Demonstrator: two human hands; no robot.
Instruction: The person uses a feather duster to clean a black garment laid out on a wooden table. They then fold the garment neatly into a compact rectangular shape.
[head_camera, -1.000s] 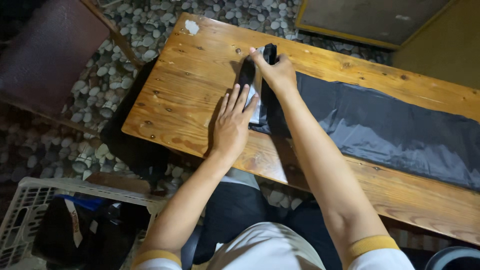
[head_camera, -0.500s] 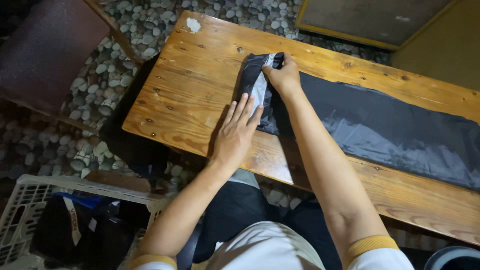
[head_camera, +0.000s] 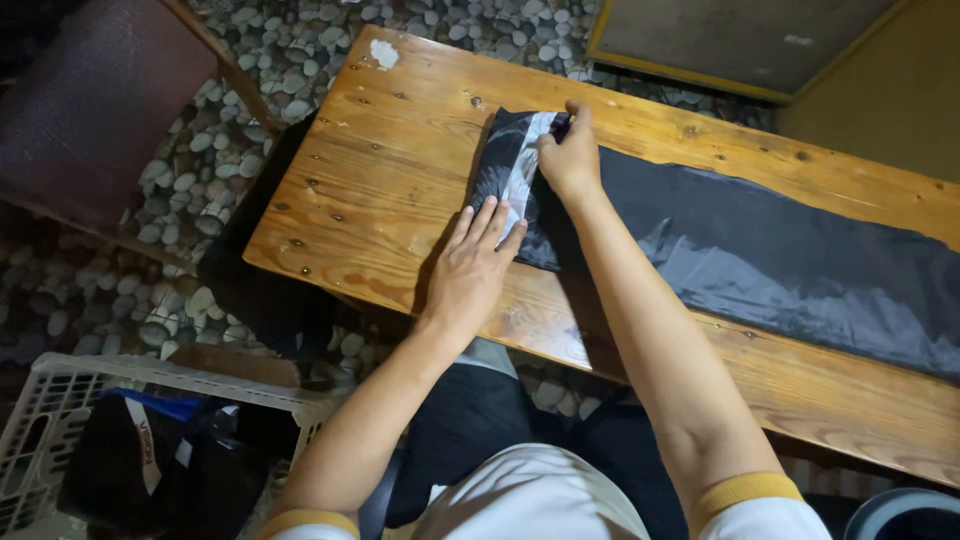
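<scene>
A long strip of black plastic sheet (head_camera: 760, 250) lies flat along the wooden table (head_camera: 390, 170). Its left end is folded over into a small thick fold (head_camera: 505, 165) with a pale shiny patch. My left hand (head_camera: 475, 265) lies flat with fingers spread, pressing the near edge of that fold. My right hand (head_camera: 570, 150) pinches the far top corner of the fold between thumb and fingers.
A white plastic crate (head_camera: 120, 440) with dark items and a blue piece sits on the floor at lower left. A dark reddish chair seat (head_camera: 90, 100) stands at upper left over a pebble floor. A framed board (head_camera: 730, 35) lies beyond the table.
My right hand has laid the lifted end of the black plastic down onto the strip, moving slightly right. My left hand stays pressed at the fold's near edge.
</scene>
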